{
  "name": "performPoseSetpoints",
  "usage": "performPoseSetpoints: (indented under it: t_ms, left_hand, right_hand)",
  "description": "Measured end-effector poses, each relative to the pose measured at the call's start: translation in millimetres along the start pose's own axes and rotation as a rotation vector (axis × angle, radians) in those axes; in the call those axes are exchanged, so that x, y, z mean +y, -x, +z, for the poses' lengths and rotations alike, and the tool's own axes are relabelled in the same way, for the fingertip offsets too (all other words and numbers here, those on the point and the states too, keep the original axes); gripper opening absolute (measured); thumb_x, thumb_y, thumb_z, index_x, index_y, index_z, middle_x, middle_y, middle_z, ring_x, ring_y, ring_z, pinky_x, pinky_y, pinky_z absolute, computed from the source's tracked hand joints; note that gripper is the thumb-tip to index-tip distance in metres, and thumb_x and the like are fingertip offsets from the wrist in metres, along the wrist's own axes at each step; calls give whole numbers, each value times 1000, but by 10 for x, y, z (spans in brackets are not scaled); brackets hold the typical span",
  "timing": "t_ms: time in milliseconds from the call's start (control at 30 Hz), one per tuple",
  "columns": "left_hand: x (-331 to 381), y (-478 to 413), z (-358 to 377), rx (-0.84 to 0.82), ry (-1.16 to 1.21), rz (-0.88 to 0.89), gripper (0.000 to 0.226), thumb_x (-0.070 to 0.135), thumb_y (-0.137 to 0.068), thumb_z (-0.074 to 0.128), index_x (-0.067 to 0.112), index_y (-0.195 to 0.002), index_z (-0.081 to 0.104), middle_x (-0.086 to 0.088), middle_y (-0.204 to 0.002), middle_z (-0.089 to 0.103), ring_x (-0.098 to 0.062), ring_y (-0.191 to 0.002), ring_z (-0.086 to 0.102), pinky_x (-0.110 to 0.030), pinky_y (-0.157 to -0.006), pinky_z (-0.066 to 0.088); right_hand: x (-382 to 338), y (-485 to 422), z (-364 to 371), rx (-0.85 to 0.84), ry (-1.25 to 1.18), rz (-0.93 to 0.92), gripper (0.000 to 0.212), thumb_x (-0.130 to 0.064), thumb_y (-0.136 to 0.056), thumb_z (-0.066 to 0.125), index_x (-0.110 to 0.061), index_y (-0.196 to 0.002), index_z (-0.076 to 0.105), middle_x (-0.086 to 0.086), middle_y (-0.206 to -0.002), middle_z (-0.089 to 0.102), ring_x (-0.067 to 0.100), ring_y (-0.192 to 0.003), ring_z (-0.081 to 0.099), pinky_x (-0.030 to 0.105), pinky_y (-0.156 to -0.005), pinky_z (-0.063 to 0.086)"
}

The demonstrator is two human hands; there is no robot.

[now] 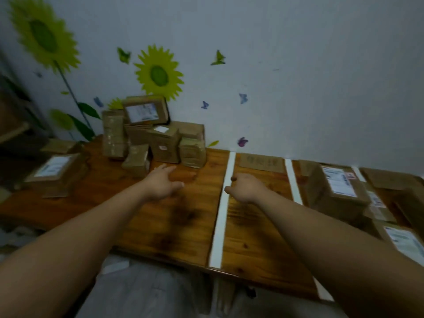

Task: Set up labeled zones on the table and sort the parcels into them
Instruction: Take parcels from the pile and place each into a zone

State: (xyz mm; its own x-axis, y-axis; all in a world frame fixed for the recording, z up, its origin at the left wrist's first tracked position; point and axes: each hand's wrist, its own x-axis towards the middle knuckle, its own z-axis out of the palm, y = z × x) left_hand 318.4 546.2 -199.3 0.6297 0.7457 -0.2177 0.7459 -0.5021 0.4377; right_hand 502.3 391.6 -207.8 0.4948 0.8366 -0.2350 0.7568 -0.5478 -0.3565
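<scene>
Zones: tape strips (223,203) dividing desk (174,226) | Sorted: few parcels (337,191) sitting right | Remaining: parcel pile (156,138) waiting by wall (298,65) | left hand (164,180) reaching toward it, fingers spread, empty | right hand (245,188) hovering, loosely curled, empty

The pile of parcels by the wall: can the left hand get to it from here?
Probably yes. The left hand is stretched out open just short of the pile of parcels, with nothing between them; the nearest small box sits by its fingertips.
</scene>
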Motion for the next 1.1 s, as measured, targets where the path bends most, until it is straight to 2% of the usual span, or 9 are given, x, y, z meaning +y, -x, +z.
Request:
performPoseSetpoints:
  t_ms: [200,400,467,567,700,800,867,1000,1100]
  left_hand:
    - [-793,-290,-704,26,57,-59,75,43,-88,60,22,-149,22,-7,-158,11,-27,-145,15,-37,-115,17]
    - [-1199,-933,-1062,61,84,-65,77,42,-86,62,20,-149,23,-8,-156,19,-27,-142,24,-39,-115,26]
    - [-1239,-1211,-1126,75,61,-65,76,42,-86,61,20,-149,23,-8,-157,17,-26,-143,21,-39,-116,23]
    - [-1228,-1689,-1173,72,77,-51,75,40,-87,62,20,-149,24,-8,-157,19,-25,-143,20,-40,-117,21]
    - [-1074,-2298,-1038,-44,174,56,61,31,-88,61,23,-143,35,0,-145,36,-21,-133,35,-39,-112,29]
    - [-981,-2686,-809,-146,237,81,58,32,-86,63,29,-139,40,3,-143,39,-17,-122,46,-40,-105,39]
    - [-959,-2892,-618,-214,255,71,62,34,-86,63,31,-142,36,-2,-147,37,-22,-128,43,-42,-107,38]
    - [-898,-3119,-311,-262,299,30,65,30,-93,55,24,-148,22,-8,-154,23,-29,-142,21,-42,-114,25]
    - [-906,-3182,-156,-303,470,-30,61,34,-94,51,20,-148,25,-7,-149,36,-26,-132,38,-38,-106,34]
  right_hand:
    - [-951,-585,56,24,-35,-51,58,-43,-92,54,-13,-141,43,11,-143,47,30,-126,47,33,-98,42]
    - [-1361,-1433,-6,35,-23,-54,62,-46,-91,54,-12,-141,42,12,-142,47,30,-123,50,35,-99,45]
    - [-1422,-1749,-47,51,-6,-50,61,-44,-94,52,-7,-141,42,16,-143,46,31,-126,47,36,-102,42]
    - [-1424,-2247,-62,63,3,-46,64,-41,-97,49,-7,-148,30,17,-150,33,32,-136,36,37,-109,34]
    - [-1219,-2906,95,59,-15,19,74,-39,-93,56,-15,-152,19,15,-156,19,35,-138,32,40,-112,32]
    - [-1051,-3234,279,16,-35,80,85,-33,-92,59,-23,-155,2,11,-161,-8,37,-145,16,43,-117,23]
    - [-970,-3357,445,-47,-22,115,84,-36,-90,61,-25,-154,8,9,-160,-14,38,-144,18,48,-116,26]
    - [-947,-3326,694,65,-151,117,57,-37,-88,63,-19,-138,42,9,-153,22,27,-124,47,42,-102,45]
    - [-967,-3205,793,167,-273,161,39,-35,-94,56,-17,-128,50,7,-138,41,17,-110,51,34,-94,49]
